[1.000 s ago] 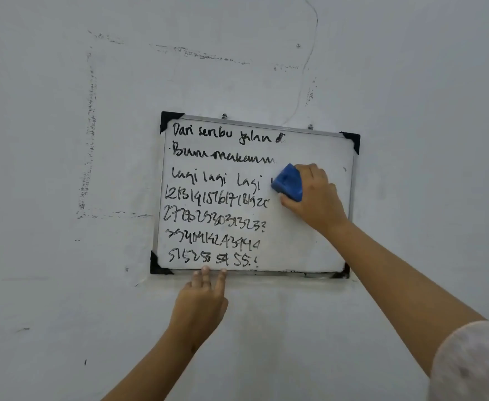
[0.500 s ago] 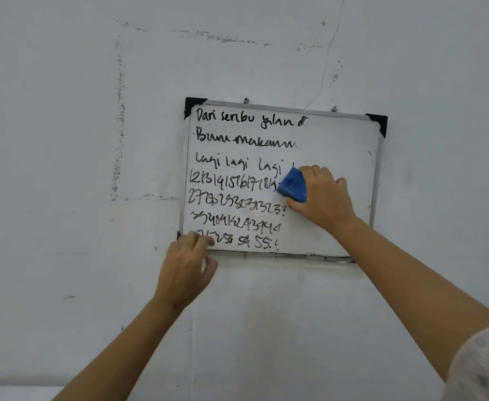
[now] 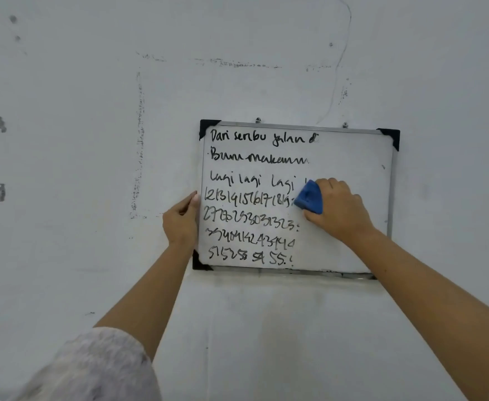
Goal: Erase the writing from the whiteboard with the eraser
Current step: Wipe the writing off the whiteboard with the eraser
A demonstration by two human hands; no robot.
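Note:
A small whiteboard (image 3: pixel 353 157) with a silver frame and black corners hangs on the wall. Black handwriting (image 3: pixel 252 198) fills its left half in several lines; the right half is wiped blank. My right hand (image 3: pixel 338 211) grips a blue eraser (image 3: pixel 309 197) and presses it to the board at the end of the fourth line. My left hand (image 3: pixel 181 221) holds the board's left edge, thumb on the front by the frame, fingers curled round it.
The white wall (image 3: pixel 92 256) around the board carries scuffs, a dotted rectangular outline (image 3: pixel 139 140) to the left and a thin crack (image 3: pixel 341 62) above. Two small hangers (image 3: pixel 258 120) hold the board's top edge.
My left hand moved from below the board's bottom edge up to its left edge and took hold. The eraser slid down a little along the writing's right end.

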